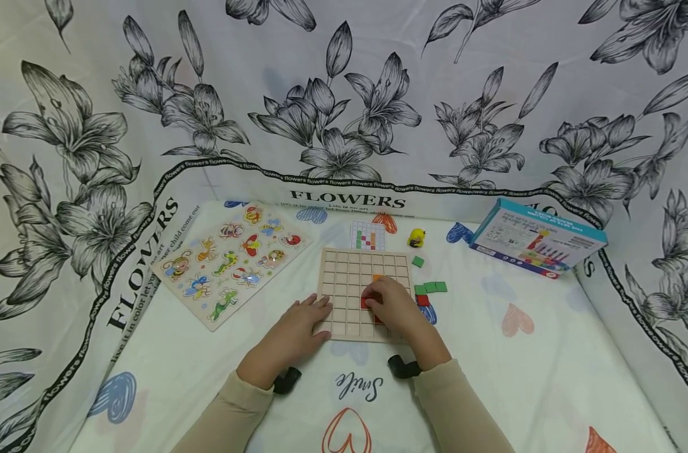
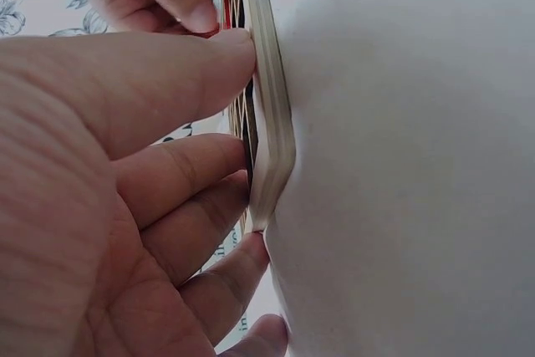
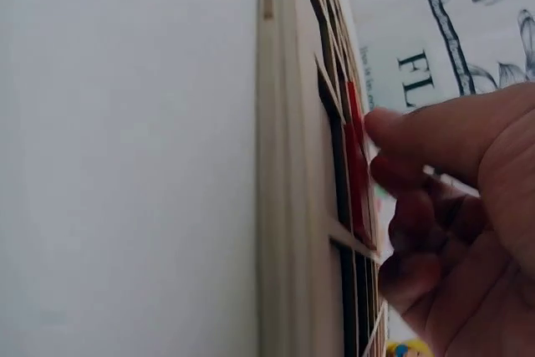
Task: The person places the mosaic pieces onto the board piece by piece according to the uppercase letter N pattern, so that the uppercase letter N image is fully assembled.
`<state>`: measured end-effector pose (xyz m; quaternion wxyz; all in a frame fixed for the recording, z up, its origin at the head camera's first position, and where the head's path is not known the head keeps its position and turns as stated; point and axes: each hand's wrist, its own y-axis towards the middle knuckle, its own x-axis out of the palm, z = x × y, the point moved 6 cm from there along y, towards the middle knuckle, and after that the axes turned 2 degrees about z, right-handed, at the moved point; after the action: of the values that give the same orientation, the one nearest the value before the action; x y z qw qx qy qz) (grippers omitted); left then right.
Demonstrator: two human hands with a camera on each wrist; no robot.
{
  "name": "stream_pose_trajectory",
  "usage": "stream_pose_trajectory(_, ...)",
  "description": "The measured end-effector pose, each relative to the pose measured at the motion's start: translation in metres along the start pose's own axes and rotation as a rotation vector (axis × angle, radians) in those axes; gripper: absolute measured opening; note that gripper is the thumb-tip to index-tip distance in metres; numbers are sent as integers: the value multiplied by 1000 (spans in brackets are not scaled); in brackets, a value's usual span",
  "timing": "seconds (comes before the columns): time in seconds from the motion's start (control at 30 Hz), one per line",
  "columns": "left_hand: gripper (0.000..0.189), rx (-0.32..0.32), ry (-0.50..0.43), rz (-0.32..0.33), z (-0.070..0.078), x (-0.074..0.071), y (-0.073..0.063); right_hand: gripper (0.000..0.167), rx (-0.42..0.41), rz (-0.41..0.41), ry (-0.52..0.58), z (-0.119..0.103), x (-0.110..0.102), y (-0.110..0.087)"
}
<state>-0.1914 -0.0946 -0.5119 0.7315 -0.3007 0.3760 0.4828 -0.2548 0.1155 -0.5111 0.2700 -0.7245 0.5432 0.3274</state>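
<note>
1. White cloth with black flower prints walls the work area beyond both hands and to either side; white heart-print cover is the surface.
2. Gridded wooden board lies flat between the hands. Near-right corner hidden by the right forearm.
3. Left hand: fingers spread and relaxed, resting on the board's left edge, thumb by the near-left corner.
4. Right hand: over the board, fingers curled, tips at a red tile. Can't tell if it's pinched or only touched. Orange tile sits just beyond those fingers.
5. Hands apart; a few columns of bare cells separate them.
6. Just right of the right hand, past the board edge: loose red square and a row of green tiles. Tight for sideways travel.
7. Beyond the right hand: lone green tile, pattern card close to the board's far edge, yellow toy.
8. Insect puzzle lies left of and beyond the left hand, strip of cover between.
9. Box stands well off to the right hand's far right; wide stretch of cover between.
</note>
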Motion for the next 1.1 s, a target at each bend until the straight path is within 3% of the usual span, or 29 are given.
stream_pose_trajectory(0.1,61,-8,-2,-5,0,1,0,9,-23,44,59,8,-15,-2)
stream_pose_trajectory(0.2,61,-11,-5,-4,1,1,0,14,16,110,103,28,-37,-7)
stream_pose_trajectory(0.3,61,-12,-7,-4,2,1,0,17,120,156,105,56,-58,-15)
stream_pose_trajectory(0.4,61,-13,-7,-5,2,0,0,19,242,153,90,84,-71,-26)
stream_pose_trajectory(0.57,61,-16,1,-2,1,-1,-1,22,379,111,98,115,-75,-43)
stream_pose_trajectory(0.87,60,-8,-12,-10,3,-1,-2,24,366,76,84,115,-67,-45)
stream_pose_trajectory(1.1,60,-4,-10,-5,2,-1,-1,25,417,103,65,101,-63,-47)
